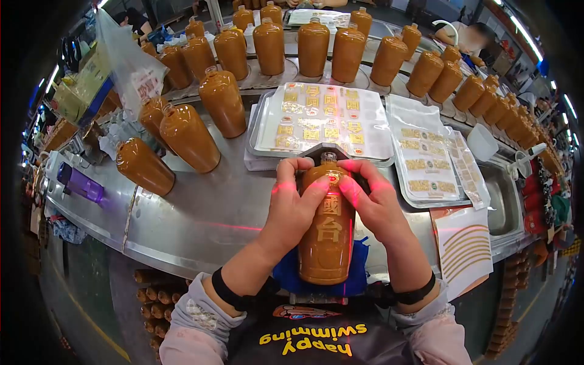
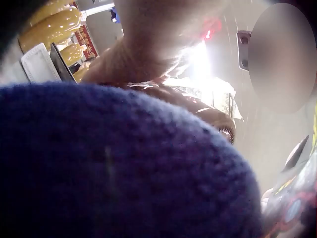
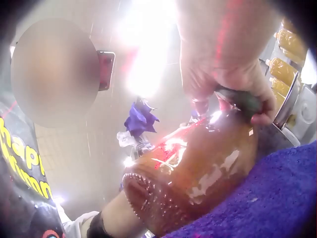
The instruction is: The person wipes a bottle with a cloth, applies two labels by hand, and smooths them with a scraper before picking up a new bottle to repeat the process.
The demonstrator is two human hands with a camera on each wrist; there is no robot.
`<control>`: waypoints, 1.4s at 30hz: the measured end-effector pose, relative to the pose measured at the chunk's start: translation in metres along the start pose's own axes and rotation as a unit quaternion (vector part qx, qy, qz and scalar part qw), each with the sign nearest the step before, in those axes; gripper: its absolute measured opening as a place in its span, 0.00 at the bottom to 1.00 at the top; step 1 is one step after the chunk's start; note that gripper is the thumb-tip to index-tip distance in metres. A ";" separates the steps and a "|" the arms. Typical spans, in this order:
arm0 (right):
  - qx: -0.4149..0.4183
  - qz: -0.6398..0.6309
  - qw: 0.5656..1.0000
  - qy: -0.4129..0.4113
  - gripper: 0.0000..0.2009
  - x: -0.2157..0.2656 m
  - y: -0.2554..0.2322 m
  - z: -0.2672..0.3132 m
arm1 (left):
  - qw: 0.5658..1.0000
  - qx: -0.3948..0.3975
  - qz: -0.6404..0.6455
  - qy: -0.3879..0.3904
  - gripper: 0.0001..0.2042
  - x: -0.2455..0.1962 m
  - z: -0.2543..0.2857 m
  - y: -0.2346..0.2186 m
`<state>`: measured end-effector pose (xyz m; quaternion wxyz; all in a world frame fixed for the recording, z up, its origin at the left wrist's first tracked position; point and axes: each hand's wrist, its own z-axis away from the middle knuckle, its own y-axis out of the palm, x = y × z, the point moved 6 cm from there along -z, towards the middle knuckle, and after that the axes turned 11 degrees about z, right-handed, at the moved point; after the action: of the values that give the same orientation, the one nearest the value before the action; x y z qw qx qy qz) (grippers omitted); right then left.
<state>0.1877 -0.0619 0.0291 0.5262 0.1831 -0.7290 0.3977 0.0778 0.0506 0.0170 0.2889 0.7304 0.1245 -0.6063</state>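
A glossy brown bottle (image 1: pixel 325 255) with gold characters down its front lies tilted on a blue cloth (image 1: pixel 360 264), neck pointing away from me. My left hand (image 1: pixel 298 198) grips its left shoulder, fingers curled beside the neck. Opposite, my right hand (image 1: pixel 378 198) holds the right shoulder. Both thumbs press on a small red-and-gold sticker (image 1: pixel 332 180) just below the neck. Red laser lines cross the thumbs and the bottle. In the right wrist view the bottle's studded base (image 3: pixel 143 198) faces the camera; in the left wrist view the cloth (image 2: pixel 124 163) hides most of the bottle.
Behind the bottle sits a tray (image 1: pixel 258 137) with sheets of gold stickers; another sticker tray (image 1: pixel 420 196) is to its right. Curved gold strips lie on white paper (image 1: pixel 465 243). Several brown bottles (image 1: pixel 222 103) stand at left and along a conveyor (image 1: pixel 292 79). A sink (image 1: pixel 505 207) is far right.
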 end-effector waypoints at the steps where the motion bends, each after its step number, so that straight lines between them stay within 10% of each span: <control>1: 0.004 0.008 1.000 0.002 0.17 0.000 0.001 -0.001 | 1.000 -0.001 -0.002 -0.003 0.18 0.001 -0.001 0.000; 33: 0.009 0.038 0.999 0.012 0.18 0.005 -0.002 -0.003 | 0.997 -0.010 -0.075 -0.014 0.23 0.001 0.004 0.006; 38: -0.060 0.176 0.971 -0.150 0.18 0.054 -0.041 -0.017 | 0.992 -0.011 -0.125 0.003 0.22 0.004 0.003 0.003; 42: 0.197 0.296 0.916 -0.187 0.12 0.088 -0.019 -0.042 | 0.998 -0.013 -0.053 -0.022 0.26 0.006 0.001 0.004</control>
<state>0.1930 -0.0277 0.1222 0.1918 0.1298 -0.7419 0.6292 0.0801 0.0456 0.0127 0.2682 0.7056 0.1648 -0.6348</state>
